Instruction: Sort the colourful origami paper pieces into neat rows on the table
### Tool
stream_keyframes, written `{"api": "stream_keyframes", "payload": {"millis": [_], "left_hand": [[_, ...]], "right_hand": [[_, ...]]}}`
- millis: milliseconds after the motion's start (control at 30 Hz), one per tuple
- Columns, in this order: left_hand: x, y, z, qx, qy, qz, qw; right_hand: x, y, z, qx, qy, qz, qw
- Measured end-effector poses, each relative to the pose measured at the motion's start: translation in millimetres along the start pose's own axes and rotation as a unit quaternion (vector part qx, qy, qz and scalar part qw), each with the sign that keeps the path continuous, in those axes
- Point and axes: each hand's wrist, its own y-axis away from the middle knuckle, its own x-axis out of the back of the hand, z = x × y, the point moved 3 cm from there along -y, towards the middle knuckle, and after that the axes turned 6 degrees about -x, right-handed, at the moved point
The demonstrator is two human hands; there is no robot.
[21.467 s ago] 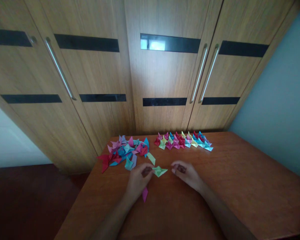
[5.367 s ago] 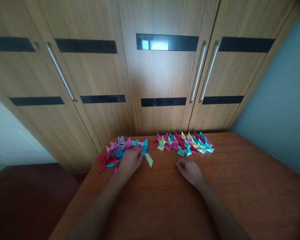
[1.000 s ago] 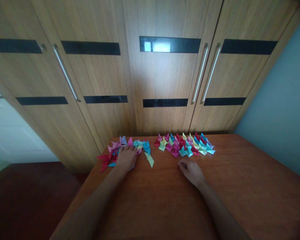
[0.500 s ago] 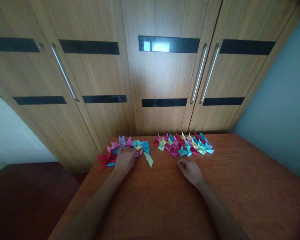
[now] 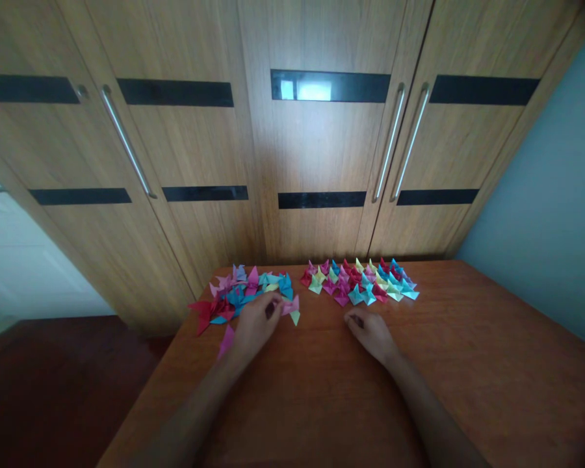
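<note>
My left hand (image 5: 259, 323) pinches a pink folded paper piece (image 5: 291, 305) at the right edge of a loose pile of coloured folded papers (image 5: 238, 296). A pale green paper (image 5: 295, 318) shows just under the pink one. Beside my left wrist lies a magenta paper (image 5: 226, 342). My right hand (image 5: 372, 334) rests on the table with its fingers curled closed, and nothing shows in it. In front of it, small folded paper figures (image 5: 355, 285) in red, pink, yellow and blue stand in close rows.
The brown wooden table (image 5: 322, 403) reaches back to a wooden wardrobe (image 5: 316, 162) with long metal handles and dark strips. A blue-grey wall (image 5: 546, 214) stands at the right. Dark floor (image 5: 68, 383) shows at the left.
My left hand has moved right and towards me from the pile, now with a pink paper in its fingers. The magenta paper by the wrist has come into view. My right hand has hardly moved.
</note>
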Motion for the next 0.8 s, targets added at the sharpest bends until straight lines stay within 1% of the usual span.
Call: {"api": "stream_keyframes", "payload": {"millis": [67, 167, 267, 333, 400, 567, 667, 800], "left_hand": [[-11.3, 3.4, 18.7, -0.023, 0.038, -0.019, 0.999], [-32.0, 9.7, 42.6, -0.048, 0.070, -0.047, 0.995], [-49.2, 14.7, 55.6, -0.059, 0.094, -0.055, 0.992], [-56.2, 16.8, 59.0, -0.061, 0.105, -0.056, 0.991], [-60.2, 19.0, 60.3, -0.062, 0.109, -0.063, 0.990], [-62.1, 26.8, 61.1, -0.062, 0.132, -0.083, 0.986], [-62.9, 31.0, 63.0, -0.066, 0.154, -0.119, 0.979], [-65.3, 32.1, 70.3, -0.097, 0.153, -0.177, 0.967]], "right_hand": [[-4.3, 1.3, -7.4, 0.011, -0.105, -0.029, 0.994], [-11.2, 4.7, -18.8, 0.002, -0.252, -0.088, 0.964], [-13.5, 8.1, -25.8, -0.022, -0.312, -0.125, 0.942], [-12.0, 9.0, -27.3, -0.031, -0.316, -0.134, 0.939], [-9.4, 8.3, -26.4, -0.030, -0.309, -0.130, 0.942], [-7.3, 2.5, -17.3, -0.004, -0.269, -0.091, 0.959], [-10.6, -0.4, -10.9, 0.006, -0.252, -0.089, 0.963], [-13.8, -0.7, -9.2, 0.016, -0.248, -0.099, 0.964]]}}
